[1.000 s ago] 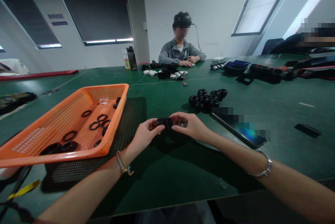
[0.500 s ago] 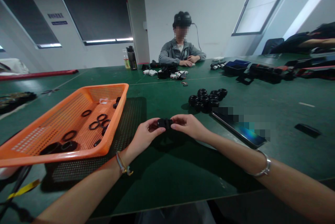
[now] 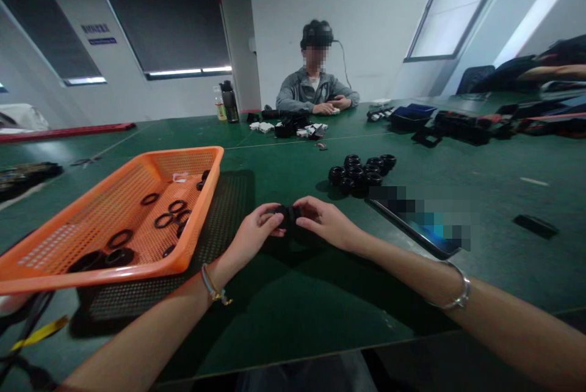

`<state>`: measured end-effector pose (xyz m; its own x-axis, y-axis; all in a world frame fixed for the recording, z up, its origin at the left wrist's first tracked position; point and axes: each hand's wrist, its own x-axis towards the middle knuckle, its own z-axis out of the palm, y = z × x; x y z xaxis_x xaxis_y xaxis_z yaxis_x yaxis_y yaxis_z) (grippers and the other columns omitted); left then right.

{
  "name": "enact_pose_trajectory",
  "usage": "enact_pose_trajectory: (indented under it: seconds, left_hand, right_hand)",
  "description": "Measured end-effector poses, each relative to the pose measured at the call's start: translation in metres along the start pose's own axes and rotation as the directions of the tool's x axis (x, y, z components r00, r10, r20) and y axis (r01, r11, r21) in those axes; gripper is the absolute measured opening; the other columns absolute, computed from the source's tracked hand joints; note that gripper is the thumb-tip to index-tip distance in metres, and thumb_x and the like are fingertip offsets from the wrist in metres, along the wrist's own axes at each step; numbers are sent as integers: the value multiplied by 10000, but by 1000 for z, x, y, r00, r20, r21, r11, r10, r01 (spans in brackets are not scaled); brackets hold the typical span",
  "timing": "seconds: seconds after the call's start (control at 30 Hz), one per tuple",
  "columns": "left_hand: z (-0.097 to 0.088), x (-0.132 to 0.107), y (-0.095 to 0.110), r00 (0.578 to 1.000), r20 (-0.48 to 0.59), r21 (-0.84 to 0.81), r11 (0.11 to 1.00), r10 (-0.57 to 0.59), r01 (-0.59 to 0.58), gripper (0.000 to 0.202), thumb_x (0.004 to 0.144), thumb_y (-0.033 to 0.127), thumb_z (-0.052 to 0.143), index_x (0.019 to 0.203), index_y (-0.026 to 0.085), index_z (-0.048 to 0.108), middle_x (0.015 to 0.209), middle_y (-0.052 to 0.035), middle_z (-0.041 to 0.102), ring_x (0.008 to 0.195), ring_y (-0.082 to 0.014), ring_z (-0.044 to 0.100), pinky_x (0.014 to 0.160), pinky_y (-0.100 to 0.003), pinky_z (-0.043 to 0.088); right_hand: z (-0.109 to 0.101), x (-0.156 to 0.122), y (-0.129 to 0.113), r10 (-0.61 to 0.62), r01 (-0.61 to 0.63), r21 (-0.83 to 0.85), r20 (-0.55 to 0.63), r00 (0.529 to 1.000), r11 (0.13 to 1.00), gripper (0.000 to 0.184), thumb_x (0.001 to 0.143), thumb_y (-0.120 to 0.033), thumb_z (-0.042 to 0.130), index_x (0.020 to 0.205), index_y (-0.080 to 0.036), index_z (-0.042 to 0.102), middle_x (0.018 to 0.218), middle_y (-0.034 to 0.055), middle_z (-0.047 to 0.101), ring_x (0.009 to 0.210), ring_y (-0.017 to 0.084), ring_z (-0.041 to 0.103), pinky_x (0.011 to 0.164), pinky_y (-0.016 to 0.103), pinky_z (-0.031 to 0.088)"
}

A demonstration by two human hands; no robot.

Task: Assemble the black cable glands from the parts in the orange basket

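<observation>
My left hand (image 3: 253, 234) and my right hand (image 3: 326, 222) meet over the green table (image 3: 293, 294), both pinched on one small black round fitting (image 3: 287, 215) held between their fingertips. Fingers cover most of the part. A cluster of several similar black round fittings (image 3: 361, 173) stands on the table just beyond my right hand. To the left an orange mesh basket (image 3: 59, 267) holds several loose black rings (image 3: 165, 219) and a few black round parts.
A phone (image 3: 416, 224) lies right of my hands, a small black flat piece (image 3: 535, 226) further right. Across the table a person in a grey jacket (image 3: 315, 90) works with small parts. Bottles (image 3: 227, 102), a blue tray (image 3: 412, 112) and black equipment (image 3: 462, 126) line the far side.
My hands stay joined on the fitting and shifted slightly up and left; my fingers have turned a little around it. The view moved slightly.
</observation>
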<state>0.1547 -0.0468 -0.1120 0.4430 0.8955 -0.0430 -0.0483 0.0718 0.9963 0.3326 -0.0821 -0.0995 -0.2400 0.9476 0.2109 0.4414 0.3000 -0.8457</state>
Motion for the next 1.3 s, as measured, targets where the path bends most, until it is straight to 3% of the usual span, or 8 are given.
enact_pose_trajectory:
  seconds: [0.17,0.37,0.53,0.73,1.0,1.3]
  left_hand:
    - [2,0,3,995,98,21,1000,-21,19,510,595,531,652,842,103,527,597,9,593,494,-89,542,493,-214,441]
    - [2,0,3,988,152,112,993,28,-46,435,628,519,624,761,117,524,611,12,575,515,-80,515,501,-208,415]
    - [0,0,2,981,183,158,983,66,-95,362,689,411,600,869,101,554,647,12,568,555,-89,521,550,-226,434]
    - [-3,0,-3,980,187,180,978,72,-106,435,703,295,604,1093,115,534,802,-17,616,679,-121,575,643,-260,480]
    - [-3,-4,-2,967,194,245,947,163,-208,430,683,265,632,1092,157,559,988,-38,644,931,-190,594,855,-336,470]
    - [-3,-10,2,934,191,417,837,302,-356,472,690,243,631,1148,169,546,1025,-45,655,922,-202,616,865,-352,481]
  right_hand:
    - [-3,-3,-7,-71,66,-201,-18,997,977,251,751,-134,548,997,-154,504,876,58,611,799,178,579,763,346,462]
    - [-3,-6,-10,-75,72,-289,2,997,955,236,766,-120,525,999,-148,494,916,80,604,818,188,573,752,343,454]
    - [-1,-8,-11,-18,21,-248,15,1000,968,171,803,-150,481,972,-149,454,863,78,607,794,196,583,713,335,442]
    - [1,-9,-12,7,-5,-161,17,1000,987,142,811,-164,462,947,-159,422,867,80,608,796,199,581,706,324,420]
    - [2,-9,-13,42,-42,-12,18,999,999,90,811,-179,444,899,-174,424,851,54,584,803,178,560,714,306,409]
    - [4,-11,-14,61,-62,78,6,998,995,73,811,-205,420,875,-171,430,802,29,538,752,156,515,683,292,386]
